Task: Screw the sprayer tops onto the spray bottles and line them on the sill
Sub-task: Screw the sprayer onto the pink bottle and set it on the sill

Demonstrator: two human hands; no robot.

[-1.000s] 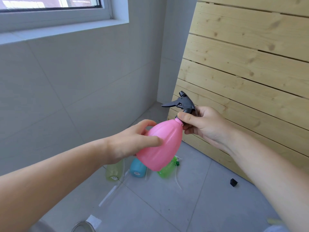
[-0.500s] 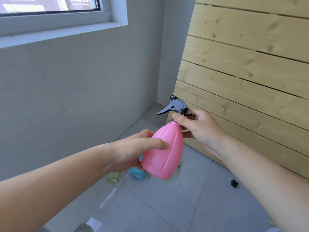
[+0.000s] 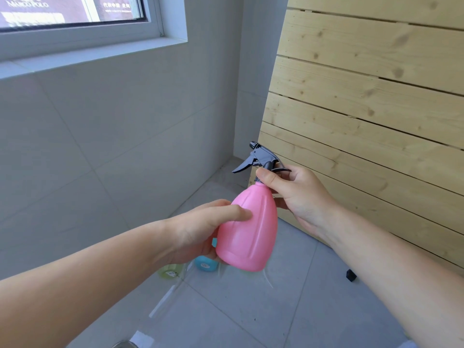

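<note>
A pink spray bottle [image 3: 248, 229] is held nearly upright in mid-air at the centre of the head view. My left hand [image 3: 200, 229] wraps around its body from the left. A black sprayer top [image 3: 261, 159] sits on the bottle's neck, trigger pointing left. My right hand [image 3: 293, 194] pinches the collar at the neck, thumb in front. The grey window sill [image 3: 95, 54] runs along the upper left. Below on the floor, a blue bottle [image 3: 206, 263] and a yellow-green bottle [image 3: 169, 272] show partly behind my left hand.
A slatted wooden panel [image 3: 364, 116] leans against the wall on the right. A small black piece [image 3: 350, 275] lies on the grey tiled floor [image 3: 251, 310] near the panel's foot. A clear thin tube [image 3: 164, 296] lies on the floor near the bottles.
The pink bottle has swung from tilted to nearly upright and the sprayer top has risen. The view has tipped up, and the green bottle on the floor is now hidden.
</note>
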